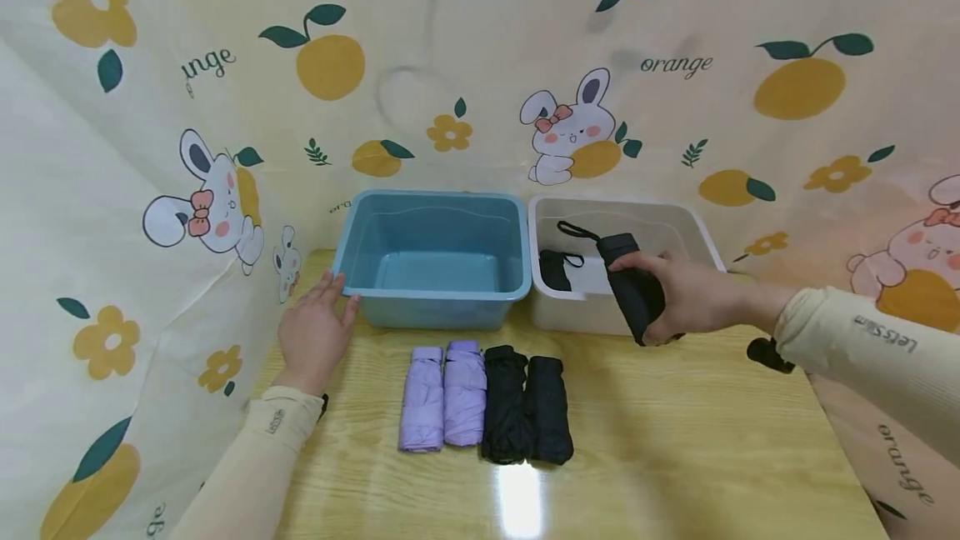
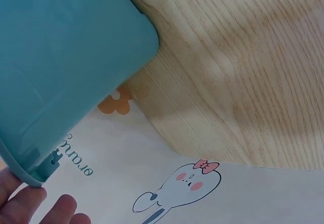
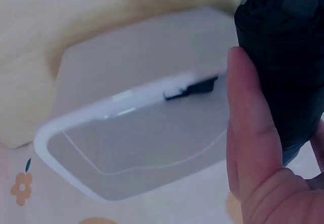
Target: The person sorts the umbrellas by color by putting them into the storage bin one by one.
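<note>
My right hand (image 1: pixel 690 294) grips a black folded umbrella (image 1: pixel 633 294) over the front rim of the white bin (image 1: pixel 573 315). The umbrella is tilted, its strap loop pointing up and left over the bin. In the right wrist view, thumb and fingers wrap round the rolled black fabric (image 3: pixel 283 77). Another black folded umbrella (image 1: pixel 553 272) with a loop lies inside the white bin at the left. At the front left corner of the blue bin (image 1: pixel 431 311), my left hand (image 1: pixel 315 332) touches the rim with its fingers extended. Inside the blue bin only its bare floor shows.
In front of the bins, two lilac folded umbrellas (image 1: pixel 422 402) and two black ones (image 1: pixel 549 411) lie side by side on the wooden table (image 1: pixel 675 440). A printed cloth (image 1: pixel 465 40) with rabbits and oranges hangs behind and to both sides. The bins stand close together.
</note>
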